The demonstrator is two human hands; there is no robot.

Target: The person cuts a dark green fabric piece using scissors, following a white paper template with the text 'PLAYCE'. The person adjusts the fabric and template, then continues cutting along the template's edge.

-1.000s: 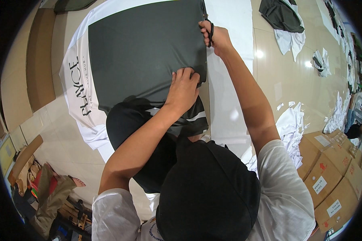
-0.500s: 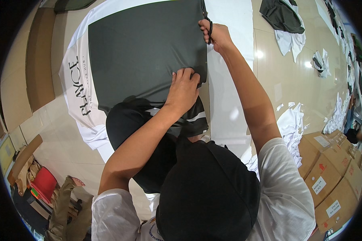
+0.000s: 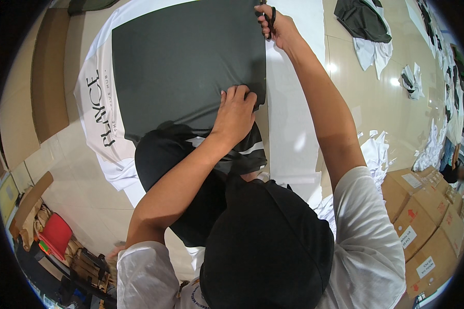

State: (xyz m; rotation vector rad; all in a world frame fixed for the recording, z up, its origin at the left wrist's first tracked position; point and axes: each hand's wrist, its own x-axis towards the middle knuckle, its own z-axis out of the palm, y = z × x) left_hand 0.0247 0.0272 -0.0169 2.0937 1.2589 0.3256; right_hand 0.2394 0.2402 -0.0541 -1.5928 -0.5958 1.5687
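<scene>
A dark green-grey fabric piece lies spread over white fabric with dark lettering along its left side. My right hand holds black-handled scissors at the top of the dark piece's right edge; the blades reach toward the upper frame edge and show only in part. My left hand rests on the dark piece's lower right part, fingers bent and slightly apart, pressing it. Black cloth with white stripes is bunched just below that hand, partly behind my forearm.
Cardboard sheets lie at left. A red object and clutter sit lower left. Stacked boxes stand lower right. Fabric pieces and white scraps lie on the tiled floor. Another person is at the far right.
My right hand has moved up along the fabric edge with the scissors. My left hand stays put. A co-worker's legs and foot at lower left have mostly left that spot.
</scene>
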